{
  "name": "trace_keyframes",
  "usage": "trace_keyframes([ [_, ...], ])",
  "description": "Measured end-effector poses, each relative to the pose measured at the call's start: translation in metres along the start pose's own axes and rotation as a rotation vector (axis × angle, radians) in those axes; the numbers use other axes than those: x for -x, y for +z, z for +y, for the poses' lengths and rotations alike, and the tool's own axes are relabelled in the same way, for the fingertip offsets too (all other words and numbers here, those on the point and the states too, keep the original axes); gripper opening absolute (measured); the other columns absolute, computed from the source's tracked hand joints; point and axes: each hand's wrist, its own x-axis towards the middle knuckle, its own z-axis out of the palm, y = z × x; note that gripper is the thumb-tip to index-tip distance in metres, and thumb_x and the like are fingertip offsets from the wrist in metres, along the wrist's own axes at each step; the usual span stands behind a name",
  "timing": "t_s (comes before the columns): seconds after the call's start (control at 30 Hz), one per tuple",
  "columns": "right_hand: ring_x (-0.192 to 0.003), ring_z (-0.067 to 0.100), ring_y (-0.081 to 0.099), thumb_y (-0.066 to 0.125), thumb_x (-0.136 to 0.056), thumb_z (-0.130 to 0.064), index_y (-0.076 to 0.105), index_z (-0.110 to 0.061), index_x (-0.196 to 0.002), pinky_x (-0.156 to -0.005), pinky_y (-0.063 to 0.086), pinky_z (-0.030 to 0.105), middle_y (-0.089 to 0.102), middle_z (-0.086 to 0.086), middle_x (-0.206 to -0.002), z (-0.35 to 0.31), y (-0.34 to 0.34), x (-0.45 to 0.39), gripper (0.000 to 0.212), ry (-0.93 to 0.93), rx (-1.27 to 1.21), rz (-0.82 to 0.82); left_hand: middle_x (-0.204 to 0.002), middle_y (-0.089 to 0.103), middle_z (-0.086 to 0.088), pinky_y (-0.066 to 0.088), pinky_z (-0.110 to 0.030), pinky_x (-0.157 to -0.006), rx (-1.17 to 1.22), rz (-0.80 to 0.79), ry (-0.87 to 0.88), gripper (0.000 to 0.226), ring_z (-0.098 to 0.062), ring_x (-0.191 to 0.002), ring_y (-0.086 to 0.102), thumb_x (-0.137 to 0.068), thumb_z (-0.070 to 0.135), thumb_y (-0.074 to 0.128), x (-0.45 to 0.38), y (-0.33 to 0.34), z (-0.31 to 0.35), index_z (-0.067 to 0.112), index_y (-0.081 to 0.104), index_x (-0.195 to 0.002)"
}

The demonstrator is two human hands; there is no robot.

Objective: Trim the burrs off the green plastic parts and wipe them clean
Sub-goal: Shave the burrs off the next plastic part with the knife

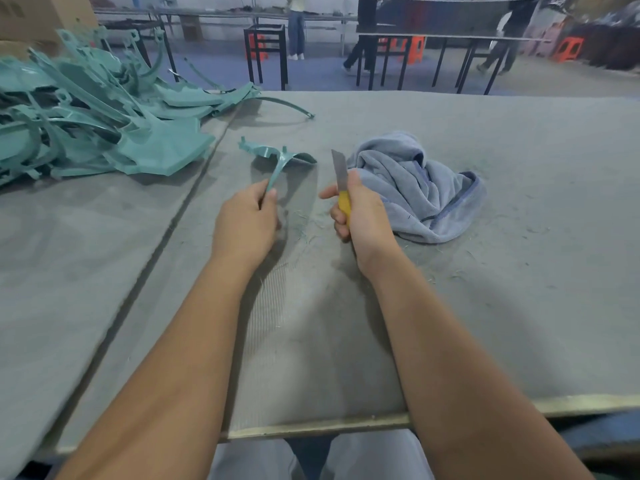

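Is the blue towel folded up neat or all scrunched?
Scrunched. The blue towel lies in a rumpled heap of loose folds on the table, beside the right hand.

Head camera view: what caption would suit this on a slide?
Left hand holds a green plastic part, right hand grips a yellow-handled knife beside a grey cloth.

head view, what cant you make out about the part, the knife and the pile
- Part: its lower stem, hidden inside the left hand.
- Knife: most of the yellow handle, wrapped by the right hand.
- Pile: cut off by the left edge; count unclear, parts overlap.
- Burrs: too small.
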Motion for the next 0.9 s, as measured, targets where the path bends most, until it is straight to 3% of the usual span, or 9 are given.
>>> trace_keyframes([
  [0.03, -0.048, 0.010, 0.028, 0.026, -0.103, -0.046, 0.063, -0.015, -0.084, -0.049, 0.027, 0.024, 0.033, -0.004, -0.057, 0.000, 0.001, 0.000, 0.052, -0.002, 0.016, -0.018, -0.068, 0.060, -0.001, 0.045, -0.036, -0.062, -0.054, 0.051, 0.034, 0.026, -0.023, -0.064, 0.058, -0.102, 0.030, 0.040, -0.001, -0.001, -0.002, 0.018, 0.058, -0.088],
  [0.1, -0.052, 0.008, 0.032, 0.030, -0.102, -0.047, 0.066, -0.017, -0.082, -0.056, 0.029, 0.025, 0.037, -0.007, -0.060, 0.001, 0.002, 0.001, 0.051, -0.028, 0.084, -0.039, -0.062, 0.051, 0.002, 0.039, -0.031, -0.056, 0.081, 0.062, 0.028, 0.026, -0.013, -0.056, 0.050, -0.102, 0.030, 0.039, -0.002, -0.001, -0.001, 0.021, 0.059, -0.089],
  [0.2, -0.057, 0.005, 0.038, 0.048, -0.099, -0.040, 0.064, -0.019, -0.076, -0.060, 0.030, 0.022, 0.047, -0.017, -0.058, 0.004, 0.002, 0.003, 0.035, -0.081, 0.120, -0.064, -0.055, 0.044, 0.008, 0.031, -0.024, -0.047, 0.363, -0.100, -0.116, 0.026, -0.004, -0.042, 0.037, -0.102, 0.030, 0.043, -0.001, 0.004, 0.006, 0.025, 0.065, -0.090],
  [0.27, -0.053, 0.005, 0.036, 0.053, -0.098, -0.034, 0.062, -0.017, -0.075, -0.056, 0.030, 0.019, 0.045, -0.009, -0.059, 0.004, 0.003, 0.003, 0.030, -0.099, 0.100, -0.116, -0.048, 0.042, 0.013, 0.027, -0.021, -0.042, 0.398, -0.249, -0.152, 0.029, -0.004, -0.040, 0.034, -0.101, 0.028, 0.045, 0.003, 0.008, 0.009, 0.021, 0.066, -0.083],
  [0.37, -0.046, 0.004, 0.032, 0.053, -0.099, -0.030, 0.058, -0.015, -0.072, -0.046, 0.028, 0.015, 0.040, -0.003, -0.057, 0.003, 0.004, 0.004, 0.031, -0.089, 0.103, -0.189, -0.048, 0.034, 0.010, 0.017, -0.020, -0.040, 0.516, -0.365, -0.179, 0.029, -0.008, -0.043, 0.026, -0.096, 0.021, 0.045, 0.005, 0.009, 0.013, 0.019, 0.056, -0.070],
  [0.47, -0.046, 0.005, 0.030, 0.048, -0.101, -0.027, 0.052, -0.012, -0.070, -0.047, 0.026, 0.017, 0.038, -0.007, -0.052, 0.003, 0.007, 0.005, 0.034, -0.080, 0.088, -0.210, -0.051, 0.032, 0.007, 0.014, -0.026, -0.046, 0.673, -0.449, -0.219, 0.020, -0.009, -0.045, 0.022, -0.083, 0.032, 0.040, 0.006, 0.007, 0.014, 0.018, 0.049, -0.071],
  [0.6, -0.053, 0.006, 0.031, 0.046, -0.101, -0.018, 0.048, -0.009, -0.073, -0.054, 0.026, 0.020, 0.037, -0.003, -0.059, 0.004, 0.011, 0.006, 0.030, -0.101, 0.128, -0.207, -0.054, 0.032, 0.007, 0.013, -0.029, -0.048, 0.638, -0.482, -0.165, 0.027, -0.010, -0.048, 0.021, -0.073, 0.045, 0.050, 0.008, 0.008, 0.011, 0.018, 0.047, -0.075],
  [0.73, -0.046, 0.000, 0.033, 0.049, -0.096, -0.007, 0.045, -0.013, -0.064, -0.049, 0.027, 0.015, 0.036, -0.007, -0.055, 0.002, 0.010, 0.009, 0.033, -0.111, 0.170, -0.206, -0.049, 0.032, 0.012, 0.017, -0.019, -0.040, 0.597, -0.450, -0.131, 0.024, -0.008, -0.044, 0.021, -0.083, 0.036, 0.057, 0.006, 0.010, 0.008, 0.021, 0.043, -0.071],
  [0.9, -0.055, 0.007, 0.029, 0.047, -0.096, -0.006, 0.050, -0.006, -0.073, -0.054, 0.025, 0.021, 0.035, 0.000, -0.060, 0.002, 0.010, 0.009, 0.023, -0.116, 0.193, -0.174, -0.046, 0.032, 0.013, 0.019, -0.018, -0.037, 0.565, -0.455, -0.092, 0.032, -0.006, -0.041, 0.022, -0.096, 0.030, 0.056, 0.005, 0.009, 0.005, 0.021, 0.042, -0.068],
])
